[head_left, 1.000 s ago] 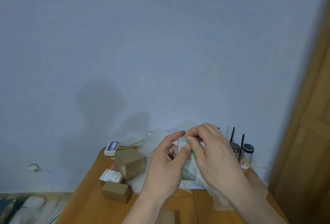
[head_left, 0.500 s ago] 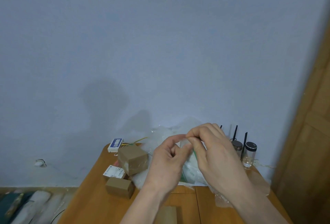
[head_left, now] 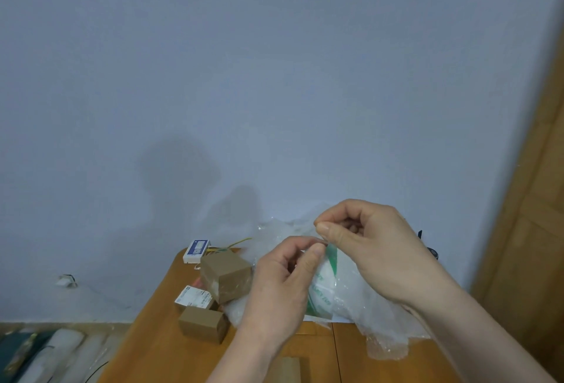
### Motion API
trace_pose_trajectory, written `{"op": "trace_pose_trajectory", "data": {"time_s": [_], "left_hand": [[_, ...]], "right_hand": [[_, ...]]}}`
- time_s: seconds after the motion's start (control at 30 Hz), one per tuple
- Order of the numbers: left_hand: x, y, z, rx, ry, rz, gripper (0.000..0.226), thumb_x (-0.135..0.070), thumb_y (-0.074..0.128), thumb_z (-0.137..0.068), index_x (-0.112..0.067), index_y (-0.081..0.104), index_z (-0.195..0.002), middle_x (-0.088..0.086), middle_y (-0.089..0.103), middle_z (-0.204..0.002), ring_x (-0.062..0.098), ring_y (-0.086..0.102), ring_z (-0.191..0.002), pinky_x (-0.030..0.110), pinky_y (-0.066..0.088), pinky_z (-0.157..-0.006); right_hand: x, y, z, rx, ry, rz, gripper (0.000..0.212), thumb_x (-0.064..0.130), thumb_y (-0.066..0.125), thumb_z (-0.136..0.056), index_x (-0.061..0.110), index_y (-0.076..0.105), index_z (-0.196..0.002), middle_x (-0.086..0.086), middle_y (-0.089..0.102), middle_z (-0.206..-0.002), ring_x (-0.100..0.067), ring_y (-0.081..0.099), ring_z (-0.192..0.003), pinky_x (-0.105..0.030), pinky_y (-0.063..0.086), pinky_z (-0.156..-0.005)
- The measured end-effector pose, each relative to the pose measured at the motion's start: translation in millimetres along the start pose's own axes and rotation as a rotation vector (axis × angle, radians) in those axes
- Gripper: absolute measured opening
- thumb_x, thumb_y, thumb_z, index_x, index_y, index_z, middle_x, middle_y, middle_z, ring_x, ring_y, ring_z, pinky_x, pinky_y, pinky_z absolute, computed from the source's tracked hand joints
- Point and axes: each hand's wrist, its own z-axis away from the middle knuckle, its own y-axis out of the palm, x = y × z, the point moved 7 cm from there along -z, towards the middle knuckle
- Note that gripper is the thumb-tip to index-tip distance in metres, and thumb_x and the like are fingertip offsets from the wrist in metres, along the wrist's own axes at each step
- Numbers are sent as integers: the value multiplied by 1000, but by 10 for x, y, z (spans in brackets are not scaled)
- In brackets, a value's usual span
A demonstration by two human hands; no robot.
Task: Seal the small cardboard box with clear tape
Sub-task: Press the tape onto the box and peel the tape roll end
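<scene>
My left hand (head_left: 283,285) and my right hand (head_left: 375,248) are raised over the table, their fingertips almost touching. Each pinches thumb against forefinger on a thin clear film that looks like the end of the clear tape (head_left: 327,243). Below the fingers hangs a whitish piece with green print (head_left: 323,288); I cannot tell whether it is the tape roll. A small cardboard box (head_left: 203,323) lies on the wooden table (head_left: 158,352) left of my left wrist. A larger cardboard box (head_left: 225,274) sits tilted behind it. Neither hand touches them.
Crumpled bubble wrap (head_left: 384,327) covers the table's back right. A white labelled packet (head_left: 193,297) and a white-and-blue box (head_left: 197,250) with yellow-green wires lie at the back left. A brown cardboard piece (head_left: 287,369) is at the front edge. A wooden door (head_left: 537,230) stands at right.
Both hands have lifted slightly and the fingertips have drawn into a tighter pinch. The right hand has risen and turned, and it now hides the small bottles behind it.
</scene>
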Motion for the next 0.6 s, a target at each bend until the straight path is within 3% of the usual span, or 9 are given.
{"op": "trace_pose_trajectory", "data": {"time_s": [0.13,0.27,0.43,0.6], "left_hand": [[-90,-7,12,-19,50,-53,17,-23,63,-100,-21,80,-100,6,80,-92,28,72,-90,36,60,-77],[-126,-40,36,-71,86,-77,16,-30,65,-98,-27,80,-96,4,79,-88,33,71,-86,55,58,-80],[-180,-76,50,-93,100,-131,27,-44,60,-94,-28,81,-95,-1,80,-87,24,73,-84,55,59,-80],[-221,-89,59,-98,106,-190,38,-50,49,-96,-31,81,-103,-12,82,-95,10,76,-93,51,60,-85]], "right_hand": [[13,9,-5,32,31,-86,3,27,72,-90,29,74,-89,10,75,-80,-3,69,-79,-20,50,-73],[45,25,-5,79,58,-95,19,30,73,-90,34,67,-107,10,75,-77,-4,68,-77,-23,45,-77],[150,-5,14,114,8,-6,4,28,75,-88,29,79,-89,13,78,-87,0,71,-85,-20,53,-78],[291,-54,33,116,-56,118,4,30,74,-89,30,77,-87,18,78,-84,3,71,-82,-16,53,-76]]}}
